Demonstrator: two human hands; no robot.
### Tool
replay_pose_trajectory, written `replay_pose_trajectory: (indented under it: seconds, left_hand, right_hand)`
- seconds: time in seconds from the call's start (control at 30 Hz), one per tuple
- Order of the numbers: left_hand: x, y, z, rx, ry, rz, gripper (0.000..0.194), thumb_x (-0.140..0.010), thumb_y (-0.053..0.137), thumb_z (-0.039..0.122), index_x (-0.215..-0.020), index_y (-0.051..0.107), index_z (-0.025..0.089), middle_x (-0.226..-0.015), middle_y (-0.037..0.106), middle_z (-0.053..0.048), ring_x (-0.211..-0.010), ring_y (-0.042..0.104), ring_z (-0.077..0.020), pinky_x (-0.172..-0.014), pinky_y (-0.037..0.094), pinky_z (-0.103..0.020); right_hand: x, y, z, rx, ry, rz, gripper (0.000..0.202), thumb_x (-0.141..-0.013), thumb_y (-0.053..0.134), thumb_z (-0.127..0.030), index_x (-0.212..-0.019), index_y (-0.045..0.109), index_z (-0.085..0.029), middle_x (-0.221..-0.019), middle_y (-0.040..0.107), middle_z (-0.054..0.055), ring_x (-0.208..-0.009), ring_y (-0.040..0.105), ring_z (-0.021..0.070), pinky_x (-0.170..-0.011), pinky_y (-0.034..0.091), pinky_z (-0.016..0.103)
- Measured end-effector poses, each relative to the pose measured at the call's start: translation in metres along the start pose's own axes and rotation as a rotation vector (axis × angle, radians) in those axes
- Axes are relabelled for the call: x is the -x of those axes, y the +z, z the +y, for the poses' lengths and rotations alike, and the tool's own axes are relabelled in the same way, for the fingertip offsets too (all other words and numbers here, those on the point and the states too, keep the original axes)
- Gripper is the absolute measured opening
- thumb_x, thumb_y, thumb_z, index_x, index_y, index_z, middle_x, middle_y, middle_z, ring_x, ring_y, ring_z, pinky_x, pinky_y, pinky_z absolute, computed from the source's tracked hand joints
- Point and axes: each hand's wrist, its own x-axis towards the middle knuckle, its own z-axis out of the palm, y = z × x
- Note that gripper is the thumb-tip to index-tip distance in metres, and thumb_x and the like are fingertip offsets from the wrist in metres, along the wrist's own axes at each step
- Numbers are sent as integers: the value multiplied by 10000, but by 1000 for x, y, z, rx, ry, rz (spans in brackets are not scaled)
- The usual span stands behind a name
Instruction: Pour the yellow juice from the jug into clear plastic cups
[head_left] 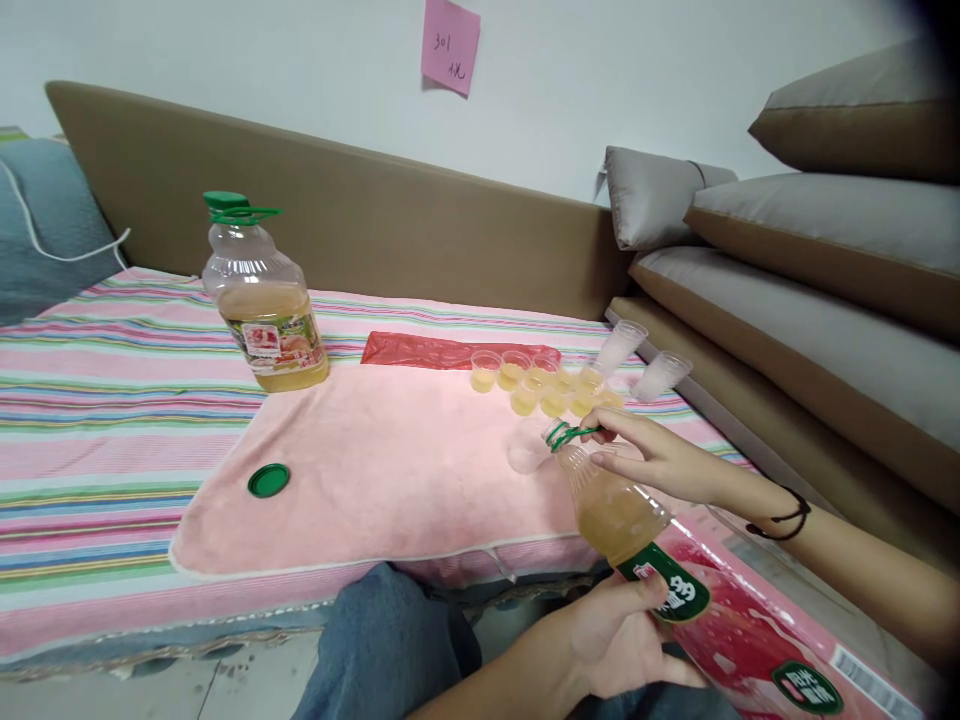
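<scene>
A large juice bottle (622, 515) lies tilted before me, its open neck pointing left and its pink-labelled body sloping down to the right. My right hand (641, 455) grips the green handle at its neck. Underneath, my left hand (622, 640) supports the labelled body, thumb on the label. Right at the mouth stands a clear plastic cup (525, 448), apparently without juice. Several cups of yellow juice (523, 400) stand just behind it. A green cap (268, 480) lies on the pink towel (390, 450), left of both hands.
Another juice bottle (270, 335), capped and partly full, stands upright at the left. A red plastic bag (420, 350) lies behind the cups. Two stacks of clear cups (621, 348) lean at the right, near piled grey cushions (817, 290). A brown backboard (360, 220) bounds the bed.
</scene>
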Motion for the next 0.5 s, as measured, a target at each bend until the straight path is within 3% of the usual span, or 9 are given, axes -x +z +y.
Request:
replay_pose_trajectory:
  seconds: [0.13, 0.37, 0.5]
  left_hand:
    - [0, 0, 0, -5, -7, 4, 724, -517, 851, 520, -1132, 643, 200, -1446, 475, -158, -1375, 331, -436, -1074, 132, -708]
    - [-2, -3, -2, -2, -12, -7, 665, -565, 828, 504, -1121, 647, 187, -1406, 514, -158, -1363, 360, -421, -1077, 138, -703]
    - [-2, -2, -2, 1, -26, 13, 752, -523, 841, 521, -1165, 635, 189, -1420, 499, -171, -1369, 340, -435, -1075, 130, -706]
  right_hand:
    - [-1, 0, -1, -4, 6, -11, 277, -917, 455, -451, -991, 555, -204, -966, 651, 67, -901, 616, 225, -776, 491, 359]
    - [-2, 2, 0, -22, 22, -21, 279, -913, 457, -448, -990, 559, -200, -922, 640, 58, -849, 607, 217, -749, 481, 350]
    - [-1, 2, 1, -36, 39, -27, 294, -906, 463, -454, -992, 562, -191, -928, 631, 62, -854, 603, 219, -760, 477, 351]
